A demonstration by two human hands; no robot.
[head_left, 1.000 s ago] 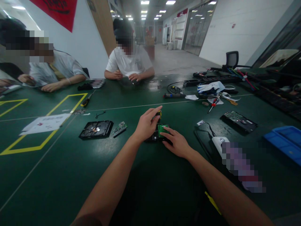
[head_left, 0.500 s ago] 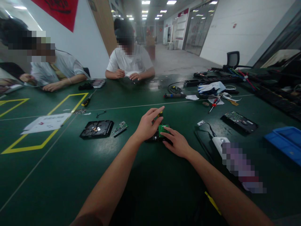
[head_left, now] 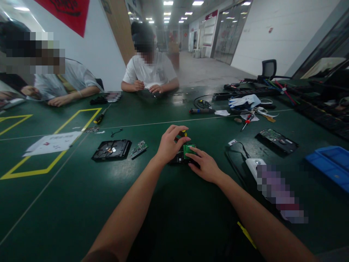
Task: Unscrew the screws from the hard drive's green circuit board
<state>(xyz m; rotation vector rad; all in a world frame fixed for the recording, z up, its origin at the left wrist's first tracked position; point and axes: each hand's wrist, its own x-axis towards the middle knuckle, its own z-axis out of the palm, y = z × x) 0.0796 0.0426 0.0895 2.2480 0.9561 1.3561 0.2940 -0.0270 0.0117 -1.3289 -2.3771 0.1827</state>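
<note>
My left hand [head_left: 169, 146] is closed around the handle of a yellow and black screwdriver [head_left: 185, 133], which appears to stand upright. Most of its handle and its tip are hidden behind the fingers. Below it a black hard drive [head_left: 177, 159] lies on the table in front of me. On that drive sits a green circuit board [head_left: 188, 149]. My right hand [head_left: 206, 166] lies with its fingers spread and fingertips touching the board's right side, gripping nothing. To the left are an opened hard drive [head_left: 111, 150] and a loose circuit board [head_left: 140, 149].
Another hard drive [head_left: 277, 141], a white device with a cable [head_left: 253, 166] and a blue tray [head_left: 328, 163] stand at the right. A red screwdriver [head_left: 247, 122] and gloves [head_left: 244, 102] lie farther back. Two people sit across the table, near a second yellow-black screwdriver [head_left: 99, 118].
The left index finger, stretched out over the screwdriver before, has curled down onto its handle, and more of the yellow top shows. My right hand has stayed in place on the board.
</note>
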